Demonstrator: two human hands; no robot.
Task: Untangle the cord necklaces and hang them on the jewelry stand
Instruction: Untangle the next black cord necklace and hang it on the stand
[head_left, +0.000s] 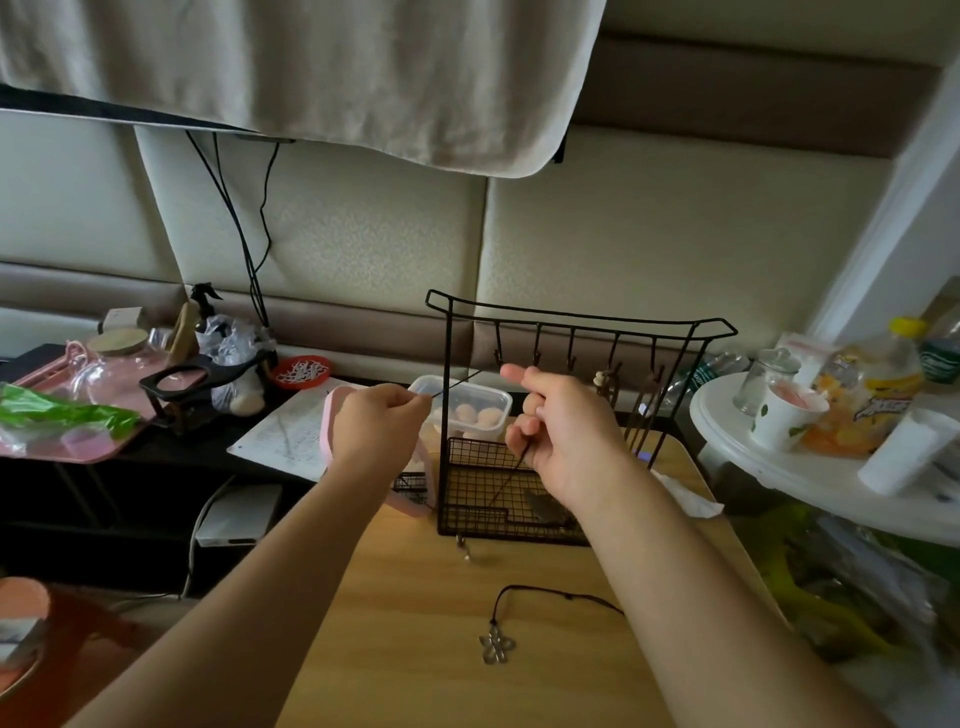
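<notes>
**Cord Held in Front of the Stand**

Both hands are raised over the far end of the table (405, 649), just in front of the stand (571, 315).

- **Left hand** (376, 423): fingers curled, with thumb and forefinger pinching one end of a dark cord (457, 383).
- **Cord:** it runs up and to the right from that pinch, crosses the stand's left post and reaches the right hand (563, 431).
- **Right hand:** the forefinger points toward the hook row and the other fingers are curled around the cord. Exactly where the cord sits inside them cannot be told. A second run of cord drops from under this hand to a dark pendant (545, 506) lying in the stand's mesh tray.
- **Stand:** it is upright at the table's far edge, with hooks under its top bar. Hung cords (605, 382) dangle from hooks toward the right end.
- **Flower necklace** (497, 644): it lies flat near the table's middle, with the metal flower toward the near edge. Its cord loops toward the right forearm, which hides the rest.
- **Container** (493, 399): clear, just behind the stand's left post, holding pale round items.
</notes>
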